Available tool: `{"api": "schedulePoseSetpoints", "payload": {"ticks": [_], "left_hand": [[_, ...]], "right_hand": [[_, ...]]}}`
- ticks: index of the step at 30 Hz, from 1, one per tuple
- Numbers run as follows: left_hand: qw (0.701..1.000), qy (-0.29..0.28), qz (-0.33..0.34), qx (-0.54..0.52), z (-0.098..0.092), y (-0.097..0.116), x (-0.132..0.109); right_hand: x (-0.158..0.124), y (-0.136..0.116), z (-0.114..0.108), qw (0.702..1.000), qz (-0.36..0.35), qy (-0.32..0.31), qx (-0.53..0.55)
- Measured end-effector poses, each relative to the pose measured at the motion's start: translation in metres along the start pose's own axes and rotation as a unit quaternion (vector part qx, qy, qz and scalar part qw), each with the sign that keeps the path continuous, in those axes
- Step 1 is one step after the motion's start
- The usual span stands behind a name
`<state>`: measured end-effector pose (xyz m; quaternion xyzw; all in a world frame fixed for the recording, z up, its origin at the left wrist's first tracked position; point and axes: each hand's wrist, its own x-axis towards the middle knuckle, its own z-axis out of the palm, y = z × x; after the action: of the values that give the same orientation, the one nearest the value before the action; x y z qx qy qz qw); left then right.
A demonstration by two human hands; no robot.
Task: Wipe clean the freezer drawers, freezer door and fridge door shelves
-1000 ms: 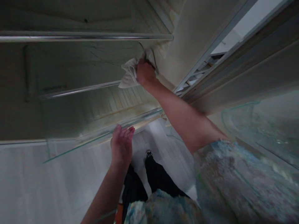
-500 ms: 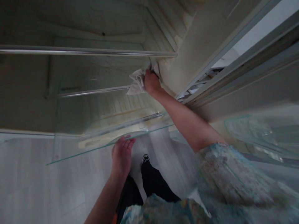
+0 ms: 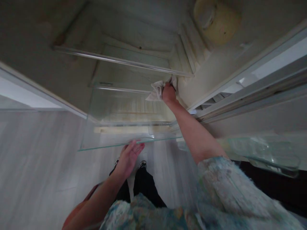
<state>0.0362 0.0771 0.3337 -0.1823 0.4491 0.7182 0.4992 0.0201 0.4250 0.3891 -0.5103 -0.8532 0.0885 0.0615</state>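
I look into an open refrigerator. My right hand [image 3: 168,93] is closed round a white cloth [image 3: 157,90] and presses it against the right inner wall, just under a metal-edged shelf [image 3: 120,61]. My left hand [image 3: 129,157] is under the front edge of a pulled-out glass shelf [image 3: 115,140], fingers extended and touching its underside. My legs and shoes show below on the pale floor.
A round yellowish dial housing [image 3: 216,19] sits on the right wall higher up. The door's clear plastic bins [image 3: 261,150] jut out at the right. The door frame and gasket [image 3: 240,92] run diagonally on the right. Pale floor [image 3: 35,166] lies at the left.
My view has tilted up and pulled back, so the interior appears smaller. My right hand stays with the cloth on the wall; my left hand stays at the glass shelf edge.
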Motion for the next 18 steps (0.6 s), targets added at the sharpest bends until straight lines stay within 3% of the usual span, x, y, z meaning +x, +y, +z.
{"api": "schedulePoseSetpoints", "payload": {"ticks": [5, 10, 18], "left_hand": [[0.999, 0.051, 0.016, 0.007, 0.002, 0.013, -0.014], [0.993, 0.108, 0.037, 0.023, -0.012, 0.048, -0.029], [0.988, 0.134, 0.034, 0.065, -0.038, 0.094, -0.022]], "right_hand": [[0.004, -0.003, -0.001, 1.0, 0.021, -0.015, 0.007], [0.003, -0.005, -0.005, 0.999, 0.019, -0.027, -0.037], [0.006, -0.005, -0.005, 0.994, 0.019, -0.052, -0.091]]}}
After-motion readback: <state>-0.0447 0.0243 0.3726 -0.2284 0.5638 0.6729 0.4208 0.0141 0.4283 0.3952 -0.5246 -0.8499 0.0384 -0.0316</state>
